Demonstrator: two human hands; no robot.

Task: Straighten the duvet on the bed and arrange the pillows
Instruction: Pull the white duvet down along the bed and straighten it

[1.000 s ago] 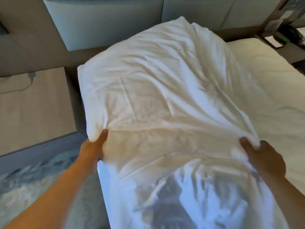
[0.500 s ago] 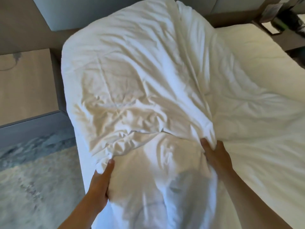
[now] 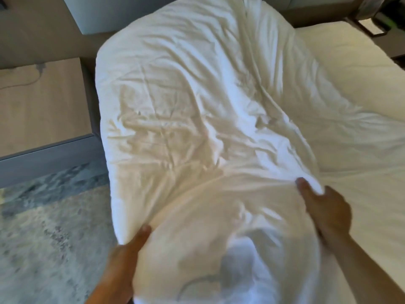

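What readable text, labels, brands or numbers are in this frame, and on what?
None readable.
Duvet, held by left hand and right hand: plain white, no print.
Wooden nightstand: no text, only a cable.
Dark items at the top right corner: too blurred and cropped to tell whether they carry any lettering.

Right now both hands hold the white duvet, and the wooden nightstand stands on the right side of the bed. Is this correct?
Not quite. The head view shows the nightstand on the left side of the bed, not the right. The rest is right: the left hand and the right hand both grip the white duvet.
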